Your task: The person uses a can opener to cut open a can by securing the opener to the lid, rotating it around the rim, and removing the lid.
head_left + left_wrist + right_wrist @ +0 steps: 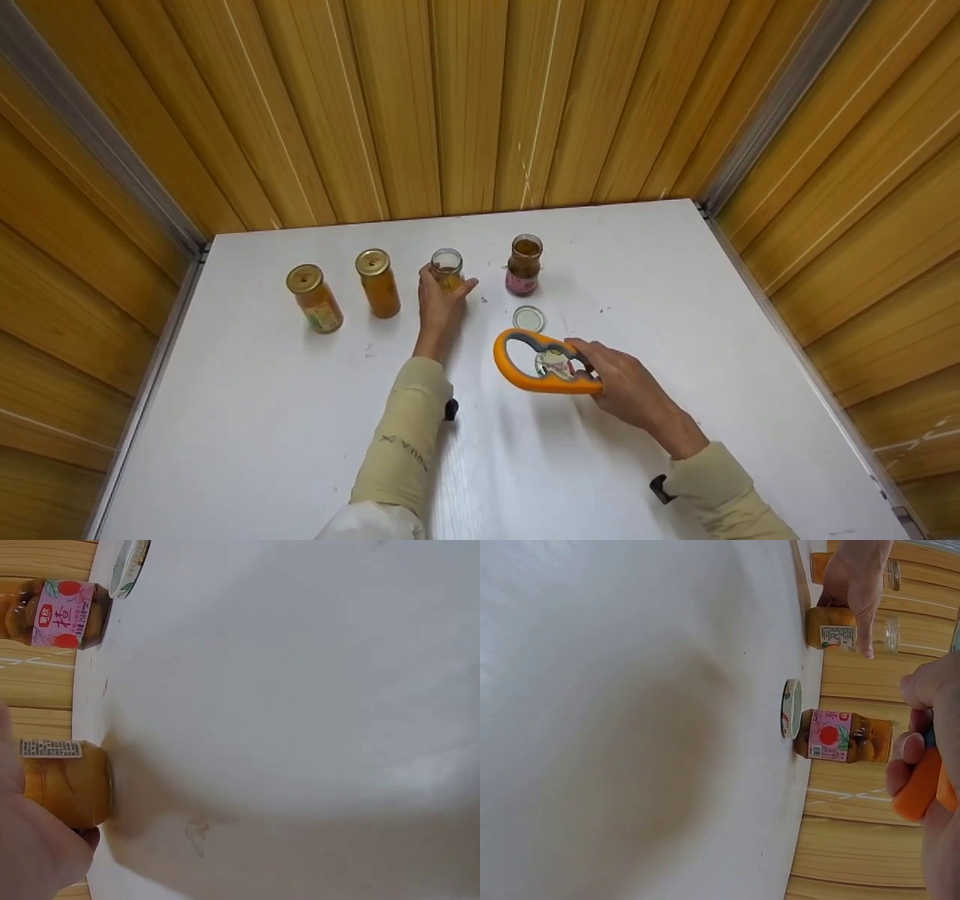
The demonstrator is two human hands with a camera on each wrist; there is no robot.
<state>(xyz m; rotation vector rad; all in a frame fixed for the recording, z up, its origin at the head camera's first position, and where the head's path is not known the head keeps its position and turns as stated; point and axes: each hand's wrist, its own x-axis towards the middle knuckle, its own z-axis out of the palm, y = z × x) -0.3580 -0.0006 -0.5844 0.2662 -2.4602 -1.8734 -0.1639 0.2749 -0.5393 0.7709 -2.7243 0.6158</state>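
Note:
My left hand [441, 304] is wrapped around a lidless glass jar [448, 260], upright on the table. Amber contents and a barcode label [51, 748] show on that jar in the left wrist view. Held above the table in my right hand [626, 382] is an orange-and-grey jar opener [517, 376]. A printed lid [553, 365] shows inside the opener's loop. Another lid [529, 319] lies on the table, pale inner side up, in front of an open jar with a pink label [523, 282]. The right fingers [907, 757] curl around the opener's handles.
Two jars with gold lids stand to the left: one jar [383, 294] near the left hand, another jar [321, 306] farther out. The white table [247, 420] is bounded by wood-patterned panels [465, 112] at the back and sides. Small dark specks dot its surface.

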